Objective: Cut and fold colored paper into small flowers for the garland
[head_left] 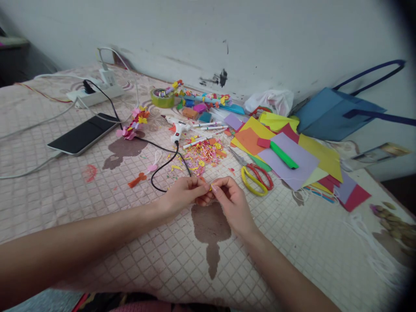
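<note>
My left hand [188, 191] and my right hand [233, 206] meet over the quilted cover, fingertips pinched together. Between them shows a tiny yellow piece [210, 188], perhaps paper; most of it is hidden by the fingers. A bit of orange peeks out behind the left fingers. Scissors [255, 177] with red and yellow handles lie just right of my right hand. Beyond the hands is a heap of colourful paper scraps [206, 155]. A white glue gun [178, 129] lies behind it, its black cord [154, 175] looping close to my left hand.
Coloured paper sheets [290, 158] with a green roll [284, 155] spread to the right, before a blue bag [334, 113]. At left are a dark tablet-like device [83, 133], a white power strip [94, 95] and a paper-flower piece [135, 123]. Green tape [162, 100] sits near the wall.
</note>
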Demonstrator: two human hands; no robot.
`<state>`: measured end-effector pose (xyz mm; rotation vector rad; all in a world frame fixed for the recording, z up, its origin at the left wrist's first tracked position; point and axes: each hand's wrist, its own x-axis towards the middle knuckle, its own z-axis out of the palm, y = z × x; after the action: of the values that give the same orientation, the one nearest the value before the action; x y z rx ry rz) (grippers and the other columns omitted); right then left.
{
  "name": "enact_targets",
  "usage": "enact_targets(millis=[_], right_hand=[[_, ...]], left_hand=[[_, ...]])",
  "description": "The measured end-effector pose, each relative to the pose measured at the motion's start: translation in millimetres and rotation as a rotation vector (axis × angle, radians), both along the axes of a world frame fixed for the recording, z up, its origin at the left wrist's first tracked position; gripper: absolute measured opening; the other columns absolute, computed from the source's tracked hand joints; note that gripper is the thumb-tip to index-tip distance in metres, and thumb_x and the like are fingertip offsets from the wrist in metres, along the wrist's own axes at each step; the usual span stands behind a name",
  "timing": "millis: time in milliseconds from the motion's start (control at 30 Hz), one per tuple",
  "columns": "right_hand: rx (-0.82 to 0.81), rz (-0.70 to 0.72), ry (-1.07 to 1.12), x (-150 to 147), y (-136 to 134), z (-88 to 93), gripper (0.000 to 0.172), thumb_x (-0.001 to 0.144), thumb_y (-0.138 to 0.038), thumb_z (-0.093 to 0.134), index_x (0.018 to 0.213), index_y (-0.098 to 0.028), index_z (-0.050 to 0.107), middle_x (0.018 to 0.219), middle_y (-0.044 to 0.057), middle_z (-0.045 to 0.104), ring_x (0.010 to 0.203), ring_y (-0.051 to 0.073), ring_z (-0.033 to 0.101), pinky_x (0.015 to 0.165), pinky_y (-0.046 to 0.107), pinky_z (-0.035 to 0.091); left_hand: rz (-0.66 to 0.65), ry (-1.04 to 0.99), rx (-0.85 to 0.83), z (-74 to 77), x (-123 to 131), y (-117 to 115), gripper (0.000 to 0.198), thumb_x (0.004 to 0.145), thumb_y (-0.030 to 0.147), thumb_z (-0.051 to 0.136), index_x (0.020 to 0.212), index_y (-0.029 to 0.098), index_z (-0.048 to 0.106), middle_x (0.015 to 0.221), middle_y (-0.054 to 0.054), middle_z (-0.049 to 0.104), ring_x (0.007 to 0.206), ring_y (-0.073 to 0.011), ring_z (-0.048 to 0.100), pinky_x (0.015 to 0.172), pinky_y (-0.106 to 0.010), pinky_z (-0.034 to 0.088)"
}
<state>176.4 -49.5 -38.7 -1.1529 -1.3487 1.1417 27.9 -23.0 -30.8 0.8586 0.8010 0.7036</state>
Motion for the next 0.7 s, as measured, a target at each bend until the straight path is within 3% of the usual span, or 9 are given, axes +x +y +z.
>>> enact_targets(millis=[367, 700], right_hand=[[-0.004, -0.001, 0.0, -1.1, -0.2, 0.5, 0.007, 0.084, -0.025, 0.053, 0.079, -0.02, 0.051, 0.074, -0.001, 0.056, 0.067, 0.012, 0.055, 0.065, 0.028, 0.047], [0.015, -0.025, -0.061, -0.2, 0.3, 0.9, 0.006, 0.083, -0.023, 0.054, 0.078, -0.02, 0.052, 0.075, -0.001, 0.056, 0.068, 0.012, 0.055, 0.065, 0.026, 0.046]], left_hand=[[-0.026, 0.024, 0.023, 0.3, -0.1, 1.3, 0.016, 0.079, 0.023, 0.059, 0.07, 0.01, 0.056, 0.065, -0.001, 0.062, 0.06, -0.0072, 0.058, 0.06, -0.02, 0.043], [-0.04, 0.074, 0.077, -0.3, -0.3, 0.6, 0.015, 0.072, 0.024, 0.066, 0.072, 0.01, 0.059, 0.064, -0.001, 0.062, 0.06, -0.0088, 0.056, 0.061, -0.022, 0.043]])
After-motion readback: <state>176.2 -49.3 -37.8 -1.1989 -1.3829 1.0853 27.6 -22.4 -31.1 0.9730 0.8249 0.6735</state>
